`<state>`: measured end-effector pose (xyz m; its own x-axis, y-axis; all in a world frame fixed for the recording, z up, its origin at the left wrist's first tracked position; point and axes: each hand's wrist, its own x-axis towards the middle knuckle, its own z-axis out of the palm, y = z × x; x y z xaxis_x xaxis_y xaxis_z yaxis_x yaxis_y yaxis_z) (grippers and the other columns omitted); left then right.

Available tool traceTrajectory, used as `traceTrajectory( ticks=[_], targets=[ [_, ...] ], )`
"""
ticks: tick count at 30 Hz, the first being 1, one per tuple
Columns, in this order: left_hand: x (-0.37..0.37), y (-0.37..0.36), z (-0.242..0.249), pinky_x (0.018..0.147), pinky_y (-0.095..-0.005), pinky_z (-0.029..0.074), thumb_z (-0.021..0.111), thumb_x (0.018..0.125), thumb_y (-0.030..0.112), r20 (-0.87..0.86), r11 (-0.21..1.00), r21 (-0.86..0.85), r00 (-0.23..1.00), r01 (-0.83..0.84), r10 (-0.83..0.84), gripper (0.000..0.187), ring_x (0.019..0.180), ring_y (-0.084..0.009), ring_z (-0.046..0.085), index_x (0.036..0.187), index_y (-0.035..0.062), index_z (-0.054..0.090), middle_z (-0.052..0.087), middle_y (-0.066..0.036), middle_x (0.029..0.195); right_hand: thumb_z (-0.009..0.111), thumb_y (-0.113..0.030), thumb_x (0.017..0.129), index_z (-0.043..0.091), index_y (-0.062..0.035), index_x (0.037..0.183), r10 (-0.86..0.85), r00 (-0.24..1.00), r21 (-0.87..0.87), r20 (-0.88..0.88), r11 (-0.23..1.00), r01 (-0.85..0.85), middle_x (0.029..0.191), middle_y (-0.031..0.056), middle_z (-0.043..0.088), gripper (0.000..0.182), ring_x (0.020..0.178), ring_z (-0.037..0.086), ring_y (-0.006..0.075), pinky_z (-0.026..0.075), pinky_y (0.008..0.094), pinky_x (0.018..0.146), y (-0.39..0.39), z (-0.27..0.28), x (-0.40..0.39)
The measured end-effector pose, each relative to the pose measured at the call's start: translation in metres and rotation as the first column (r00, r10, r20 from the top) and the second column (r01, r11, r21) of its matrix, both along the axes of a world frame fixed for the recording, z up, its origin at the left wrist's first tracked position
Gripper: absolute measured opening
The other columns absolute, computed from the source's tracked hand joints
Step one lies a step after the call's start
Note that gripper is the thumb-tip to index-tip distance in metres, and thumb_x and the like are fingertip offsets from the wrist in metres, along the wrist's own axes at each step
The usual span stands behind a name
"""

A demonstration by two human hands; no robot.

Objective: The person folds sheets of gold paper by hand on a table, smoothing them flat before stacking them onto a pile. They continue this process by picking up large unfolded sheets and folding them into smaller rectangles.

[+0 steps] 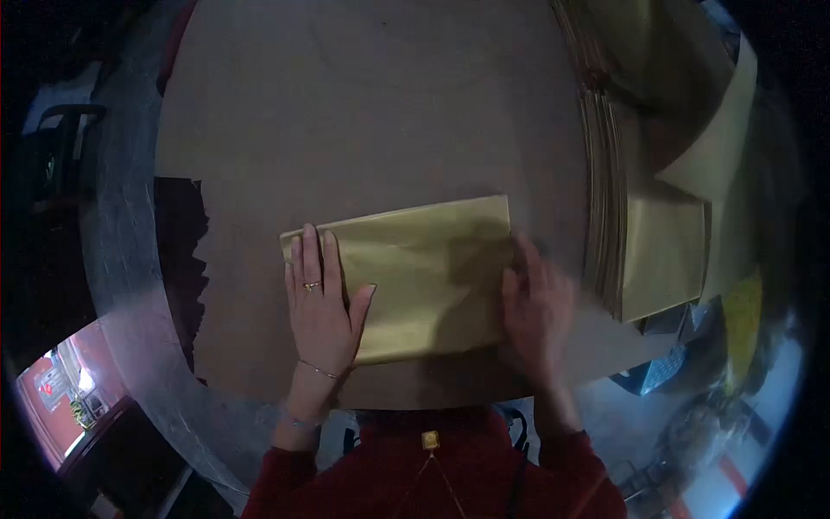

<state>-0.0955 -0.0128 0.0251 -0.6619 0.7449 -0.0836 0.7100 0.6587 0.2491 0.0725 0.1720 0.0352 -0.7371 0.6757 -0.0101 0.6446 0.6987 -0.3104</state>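
Observation:
A folded sheet of golden-yellow paper [415, 268], slightly tilted, lies on the table in front of me. My left hand [320, 303] rests flat on its left end, fingers stretched out and thumb apart. At the paper's right edge is my right hand [540, 307], a little blurred, with fingers extended and the thumb beside the edge. Whether this hand touches the paper is hard to tell. A dark shadow falls across the right part of the sheet.
Brown board [389, 130] covers the table. To the right stands a thick stack of folded yellow paper [661, 251], with a loose curled sheet [713, 156] over it. A dark patch with a ragged edge [179, 259] shows on the left. Clear plastic bags [705, 441] lie at lower right.

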Motion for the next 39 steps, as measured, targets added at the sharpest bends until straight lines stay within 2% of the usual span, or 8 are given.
traceTrajectory(
  ticks=[2,12,21,23,30,32,35,39],
  targets=[
    [0.0,0.0,-0.001,0.109,-0.0509,0.02,0.048,0.091,0.044,-0.003,1.0,0.002,1.0,0.0,0.0,0.072,0.138,-0.0369,0.017,0.144,0.0029,0.023,0.016,-0.018,0.15,0.058,-0.024,0.087,0.052,-0.0111,0.125,-0.096,0.978,-0.121,-0.183,0.99,0.075,0.087,0.0081,0.06,0.041,0.072,0.056,0.0266,0.041,0.0413,0.067,0.011,-0.004,-0.01],
    [0.0,0.001,0.001,0.109,-0.0513,0.019,0.047,0.091,0.046,0.013,1.0,0.03,1.0,0.0,0.0,0.072,0.139,-0.0373,0.016,0.144,0.0024,0.023,0.017,-0.019,0.15,0.06,-0.03,0.087,0.063,-0.0131,0.094,-0.374,0.918,-0.382,-0.135,0.874,0.3,0.085,0.0078,0.062,0.018,0.078,0.061,0.0292,0.047,0.0382,0.07,0.046,-0.012,-0.058],
    [0.001,0.002,0.004,0.109,-0.0522,0.018,0.044,0.091,0.048,0.038,0.999,-0.03,0.999,-0.015,0.016,0.072,0.139,-0.0373,0.015,0.144,0.0031,0.023,0.016,-0.019,0.151,0.061,-0.026,0.086,0.061,-0.0118,0.089,-0.312,0.908,-0.249,-0.281,0.937,0.245,0.084,0.0052,0.058,0.014,0.072,0.061,0.0234,0.047,0.0362,0.066,0.038,-0.015,-0.055],
    [0.0,0.002,0.004,0.109,-0.0523,0.018,0.044,0.091,0.049,0.04,0.999,-0.03,0.999,-0.012,0.013,0.072,0.139,-0.0373,0.015,0.144,0.0031,0.024,0.016,-0.019,0.151,0.06,-0.024,0.086,0.058,-0.0109,0.089,-0.308,0.941,-0.236,-0.14,0.933,0.27,0.086,0.0059,0.057,0.013,0.073,0.06,0.0252,0.048,0.037,0.066,0.041,-0.013,-0.059],
    [0.0,0.002,0.005,0.109,-0.0518,0.018,0.045,0.092,0.045,0.055,0.999,-0.018,0.998,-0.031,0.032,0.071,0.139,-0.0353,0.016,0.144,0.0026,0.022,0.017,-0.017,0.151,0.056,-0.022,0.088,0.054,-0.0098,0.091,-0.222,0.965,-0.138,-0.139,0.969,0.203,0.088,0.0086,0.057,0.013,0.075,0.059,0.0306,0.048,0.0422,0.066,0.038,-0.023,-0.055],
    [-0.001,0.0,0.001,0.109,-0.0518,0.018,0.045,0.092,0.045,0.061,0.999,0.02,0.998,-0.033,0.032,0.071,0.139,-0.0355,0.016,0.144,0.0025,0.022,0.019,-0.016,0.15,0.055,-0.019,0.088,0.052,-0.0082,0.093,-0.072,0.936,-0.002,-0.344,0.997,0.076,0.091,0.0107,0.057,0.012,0.077,0.058,0.0318,0.046,0.0427,0.066,0.037,-0.034,-0.051],
    [-0.001,-0.001,0.001,0.109,-0.0519,0.018,0.044,0.093,0.044,0.048,0.999,0.042,0.999,-0.028,0.026,0.069,0.139,-0.0352,0.016,0.144,0.0027,0.023,0.02,-0.016,0.15,0.055,-0.015,0.087,0.049,-0.0075,0.095,0.022,0.934,0.172,-0.356,0.984,0.042,0.091,0.0121,0.056,0.013,0.08,0.055,0.0323,0.044,0.0427,0.066,0.035,-0.045,-0.051],
    [0.001,0.004,0.006,0.109,-0.0519,0.017,0.04,0.094,0.044,0.029,0.999,0.001,0.999,-0.033,0.033,0.065,0.139,-0.0338,0.017,0.144,0.0059,0.025,0.02,-0.015,0.15,0.054,-0.012,0.086,0.048,-0.0072,0.097,0.058,0.951,0.172,-0.305,0.985,-0.004,0.09,0.0126,0.054,0.013,0.079,0.053,0.0325,0.041,0.043,0.066,0.039,-0.045,-0.051]
  ],
)
